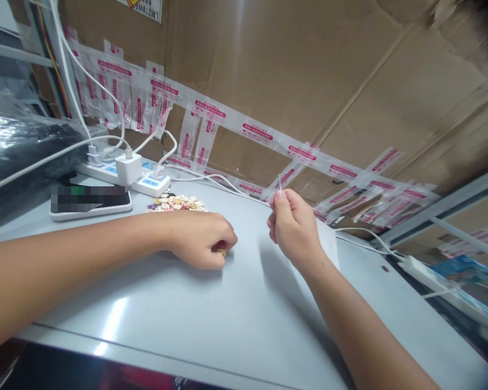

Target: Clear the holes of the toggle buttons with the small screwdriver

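My left hand point(205, 238) is closed low over the desk, its fingers curled. Yellowish button-like pieces point(222, 252) show in the gap between thumb and forefinger; how many it holds is hidden. Just behind that wrist lies a pile of small round button-like pieces point(179, 203) in cream, yellow, pink and purple, partly covered by the forearm. Raised above the desk to the right, my right hand point(295, 225) pinches a thin, pale, needle-like stick point(280, 182) between thumb and forefinger. The stick points upward, and its lower part is hidden in the fingers.
A white power strip point(146, 181) with plugs and cables stands at the back left. In front of it lies a phone point(93, 203) in a white case. White paper point(329, 244) lies beyond my right wrist. Taped cardboard point(260, 97) closes off the back of the desk point(179, 314).
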Motion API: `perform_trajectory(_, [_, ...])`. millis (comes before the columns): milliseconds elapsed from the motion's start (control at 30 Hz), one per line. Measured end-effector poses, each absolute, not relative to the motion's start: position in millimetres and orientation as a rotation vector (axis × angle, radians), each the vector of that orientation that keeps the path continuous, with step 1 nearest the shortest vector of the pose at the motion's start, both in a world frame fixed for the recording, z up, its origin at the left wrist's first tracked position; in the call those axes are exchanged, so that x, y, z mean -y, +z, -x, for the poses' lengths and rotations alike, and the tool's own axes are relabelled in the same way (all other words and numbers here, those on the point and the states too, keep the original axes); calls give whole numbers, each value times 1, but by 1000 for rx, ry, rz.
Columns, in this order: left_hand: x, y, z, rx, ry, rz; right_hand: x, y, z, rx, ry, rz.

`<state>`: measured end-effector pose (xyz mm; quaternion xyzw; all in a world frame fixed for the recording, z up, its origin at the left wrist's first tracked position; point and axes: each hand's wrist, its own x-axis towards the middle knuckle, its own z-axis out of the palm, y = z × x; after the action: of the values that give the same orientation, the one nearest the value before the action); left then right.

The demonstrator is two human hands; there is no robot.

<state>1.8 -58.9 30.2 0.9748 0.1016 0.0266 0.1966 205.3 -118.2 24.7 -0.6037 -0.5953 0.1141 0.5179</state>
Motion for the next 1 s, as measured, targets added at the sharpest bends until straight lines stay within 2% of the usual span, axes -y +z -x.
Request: perform_trajectory(1000, [57,28,-3,-232,90,-2717,111,18,-215,1415,270,1479])
